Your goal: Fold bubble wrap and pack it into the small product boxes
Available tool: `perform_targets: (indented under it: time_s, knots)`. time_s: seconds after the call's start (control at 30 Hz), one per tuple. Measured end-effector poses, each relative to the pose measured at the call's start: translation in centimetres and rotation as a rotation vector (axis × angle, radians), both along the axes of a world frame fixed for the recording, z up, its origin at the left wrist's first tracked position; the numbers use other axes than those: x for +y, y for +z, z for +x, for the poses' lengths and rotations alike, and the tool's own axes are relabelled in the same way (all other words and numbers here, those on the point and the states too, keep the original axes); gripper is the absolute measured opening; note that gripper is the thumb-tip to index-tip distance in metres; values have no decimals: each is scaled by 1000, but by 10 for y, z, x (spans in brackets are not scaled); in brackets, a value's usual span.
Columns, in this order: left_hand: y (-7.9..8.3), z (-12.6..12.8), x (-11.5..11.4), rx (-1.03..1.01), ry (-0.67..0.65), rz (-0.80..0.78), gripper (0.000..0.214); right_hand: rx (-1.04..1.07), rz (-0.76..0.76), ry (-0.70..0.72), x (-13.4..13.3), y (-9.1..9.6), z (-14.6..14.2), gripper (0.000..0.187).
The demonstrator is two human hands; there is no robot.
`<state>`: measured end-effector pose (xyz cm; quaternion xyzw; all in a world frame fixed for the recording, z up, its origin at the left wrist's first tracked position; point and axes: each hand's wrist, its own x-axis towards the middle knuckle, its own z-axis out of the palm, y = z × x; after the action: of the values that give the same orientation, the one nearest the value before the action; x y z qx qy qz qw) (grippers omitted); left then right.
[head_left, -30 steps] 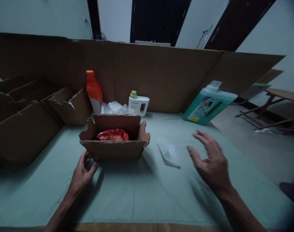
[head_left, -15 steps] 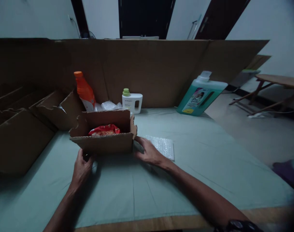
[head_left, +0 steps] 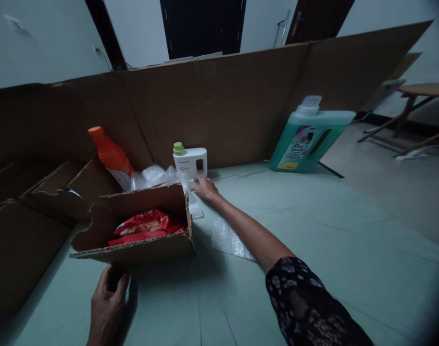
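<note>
A small open cardboard box (head_left: 152,246) sits on the green sheet with a red snack packet (head_left: 143,226) inside. My left hand (head_left: 106,304) rests against the box's near left corner, fingers curled at its base. My right hand (head_left: 205,188) is stretched out beyond the box, closed on clear bubble wrap (head_left: 157,174) that lies in front of a small white bottle with a green cap (head_left: 189,160). A flat sheet of bubble wrap (head_left: 227,239) lies under my right forearm.
An orange bottle (head_left: 111,154) leans at the back left. A large green detergent jug (head_left: 307,136) leans on a tall cardboard wall (head_left: 233,101). Torn cardboard boxes (head_left: 53,192) fill the left side. A wooden table (head_left: 421,96) stands at far right.
My right hand left the box's right side and reached forward to the bubble wrap by the white bottle. My left hand stayed at the box. The view tilted and moved closer.
</note>
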<state>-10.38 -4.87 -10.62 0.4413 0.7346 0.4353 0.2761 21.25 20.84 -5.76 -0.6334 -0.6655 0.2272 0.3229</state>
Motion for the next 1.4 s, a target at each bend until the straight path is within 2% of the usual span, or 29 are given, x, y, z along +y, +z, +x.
perform_targets:
  time_s: [0.1,0.2,0.27,0.37,0.47,0.6,0.7,0.77,0.83,0.9,1.03,1.07,1.1,1.17,1.2,1.23,1.3,1.4]
  knots:
    - [-5,-2,-1,30,20,20,60,129,16,-57,14,-8,-5,27]
    - [-4,-1,-1,27,16,54,56,291,79,-131,13,-7,16,25]
    - [-1,1,-1,12,13,53,53,407,144,-179,6,2,40,26]
    - [0,1,1,-4,24,21,57,577,231,-232,-14,25,76,29]
    - [-2,1,5,-16,7,12,65,718,284,-245,-43,55,102,34]
    - [5,5,1,48,-3,93,75,820,314,-195,-100,88,116,41]
    - [23,14,-21,219,89,284,73,844,289,-126,-153,105,113,40]
    - [37,26,-43,323,89,467,64,831,245,-55,-189,114,107,38]
    - [51,43,-64,351,-41,618,56,789,182,28,-225,124,96,37]
    - [64,66,-78,290,-244,664,60,741,107,113,-257,133,80,34]
    - [79,112,-82,8,-631,517,88,763,-73,315,-306,146,39,31]
    - [79,119,-81,-67,-709,453,83,798,-106,355,-314,148,31,30]
    - [78,122,-80,-140,-773,375,69,843,-123,375,-320,149,25,30]
    - [71,119,-82,-280,-849,201,32,947,-102,338,-328,148,22,28]
    - [67,113,-85,-346,-874,131,23,1001,-79,288,-330,146,24,27]
    - [62,106,-89,-413,-891,78,24,1053,-57,227,-332,143,27,27]
    - [54,92,-97,-562,-890,46,39,1156,-21,99,-334,133,34,29]
    - [47,87,-109,-772,-858,54,87,1269,-7,3,-339,113,32,32]
